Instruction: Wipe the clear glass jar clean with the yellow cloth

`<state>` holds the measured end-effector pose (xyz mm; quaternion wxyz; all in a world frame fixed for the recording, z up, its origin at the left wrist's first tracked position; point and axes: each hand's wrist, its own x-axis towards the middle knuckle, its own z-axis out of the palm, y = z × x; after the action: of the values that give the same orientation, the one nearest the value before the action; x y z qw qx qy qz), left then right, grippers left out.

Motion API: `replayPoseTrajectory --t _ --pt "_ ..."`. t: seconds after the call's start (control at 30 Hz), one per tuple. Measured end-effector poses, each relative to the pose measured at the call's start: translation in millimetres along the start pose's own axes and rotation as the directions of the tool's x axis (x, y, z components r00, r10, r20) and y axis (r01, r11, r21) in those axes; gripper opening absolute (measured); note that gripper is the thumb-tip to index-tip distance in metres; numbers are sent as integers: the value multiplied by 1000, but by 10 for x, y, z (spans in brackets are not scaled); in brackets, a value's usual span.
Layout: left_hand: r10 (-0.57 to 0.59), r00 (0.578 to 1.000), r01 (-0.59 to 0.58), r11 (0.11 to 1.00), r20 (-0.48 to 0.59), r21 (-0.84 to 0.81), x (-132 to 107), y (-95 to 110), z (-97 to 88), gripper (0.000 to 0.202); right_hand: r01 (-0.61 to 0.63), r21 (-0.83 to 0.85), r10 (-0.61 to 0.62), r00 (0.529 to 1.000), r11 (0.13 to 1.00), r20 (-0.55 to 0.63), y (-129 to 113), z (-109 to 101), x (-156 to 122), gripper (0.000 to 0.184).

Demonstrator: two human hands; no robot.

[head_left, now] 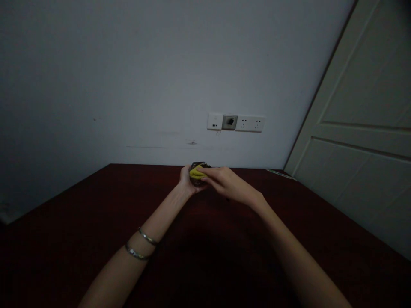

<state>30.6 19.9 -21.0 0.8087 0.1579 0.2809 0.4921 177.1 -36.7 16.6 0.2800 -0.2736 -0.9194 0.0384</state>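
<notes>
My left hand is closed around a small dark, glossy round object, perhaps a glass or jar; its exact kind does not show. Against its near face lies a yellow cloth, pinched in the fingers of my right hand. The cloth covers much of the object's front. Both hands meet above the far part of a dark red table. Two silver bangles circle my left forearm.
A pale wall rises behind the table's far edge, with a row of sockets on it. A white panelled door stands at the right. Near the table's far right corner lies a thin patterned strip.
</notes>
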Motion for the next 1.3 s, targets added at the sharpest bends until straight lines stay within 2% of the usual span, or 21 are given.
replayPoseTrajectory --t 0.17,0.23,0.3,0.4,0.5,0.67,0.8,0.93,1.13,1.23,1.3 --pt "-3 999 8 989 -34 147 -6 -5 2 21 -48 246 44 999 968 23 38 -159 -50 33" --pt "-4 1000 9 982 -24 189 -5 -1 1 25 -108 323 109 994 940 14 65 -248 -91 34" --pt "0 1000 3 974 -17 226 -8 11 -6 31 -167 344 192 980 924 -42 91 -335 -135 36" --pt "-34 999 24 964 31 266 -19 40 -30 37 -216 301 281 940 929 -191 153 -435 -192 38" --pt "-88 987 48 960 137 275 -28 62 -60 40 -248 279 332 891 928 -311 265 -491 -235 38" --pt "-102 952 5 948 287 319 -18 58 -90 48 -366 370 496 786 854 -369 490 -513 -286 36" --pt "-127 925 -6 937 357 350 14 43 -101 56 -415 476 588 750 775 -303 559 -489 -282 39" --pt "-130 921 -17 929 368 369 17 22 -94 59 -537 485 661 741 691 -121 531 -418 -238 37" --pt "-162 878 -42 911 451 411 -27 -6 -70 58 -551 524 586 802 650 116 433 -285 -193 39" --pt "-180 870 -40 902 460 429 -41 -11 -62 59 -537 636 497 826 555 264 361 -251 -178 40" --pt "-182 869 -45 897 460 440 -48 -12 -57 59 -528 682 466 833 507 299 333 -233 -166 41"
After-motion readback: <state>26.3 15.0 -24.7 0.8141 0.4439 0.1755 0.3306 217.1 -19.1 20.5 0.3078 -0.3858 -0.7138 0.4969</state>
